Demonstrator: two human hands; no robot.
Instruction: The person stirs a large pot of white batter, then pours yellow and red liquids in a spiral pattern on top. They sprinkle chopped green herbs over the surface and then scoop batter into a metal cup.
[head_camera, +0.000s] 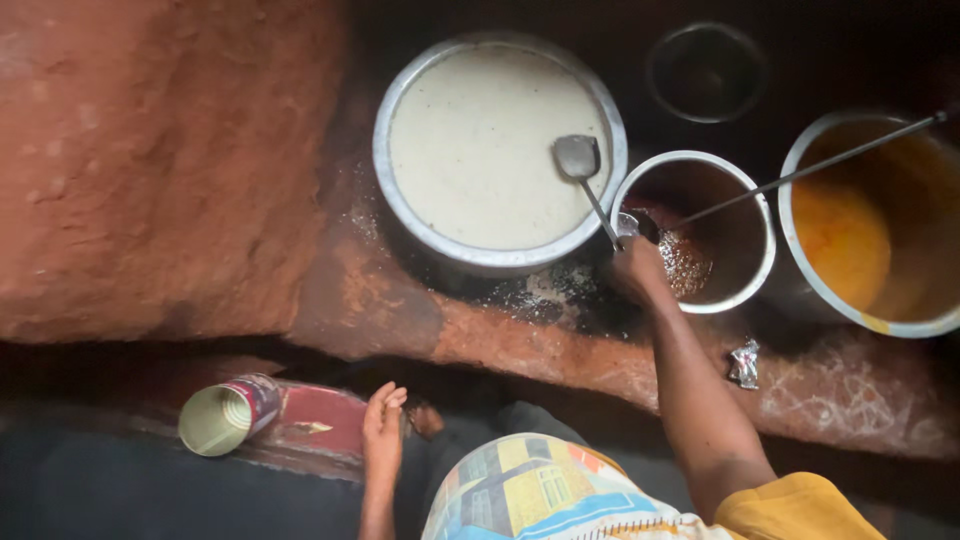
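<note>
Right hand (638, 268) grips ladle (578, 158) over white-batter pot (400, 110); left hand (383, 425) idle

Ladle (580, 160) in big pot (395, 150), small pot (765, 250) to its right, tin can (225, 415) lower left.

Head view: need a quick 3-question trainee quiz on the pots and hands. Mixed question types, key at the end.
1. True or false: the right hand holds the handle of the ladle whose bowl lies in the large pot of white batter.
2. What does the left hand hold?
A. the open tin can
B. nothing; it rests near the red ledge
C. a second ladle
3. Fill in: the pot at the far right holds a ____-coloured mixture.

Key: 1 true; 2 B; 3 orange
</note>
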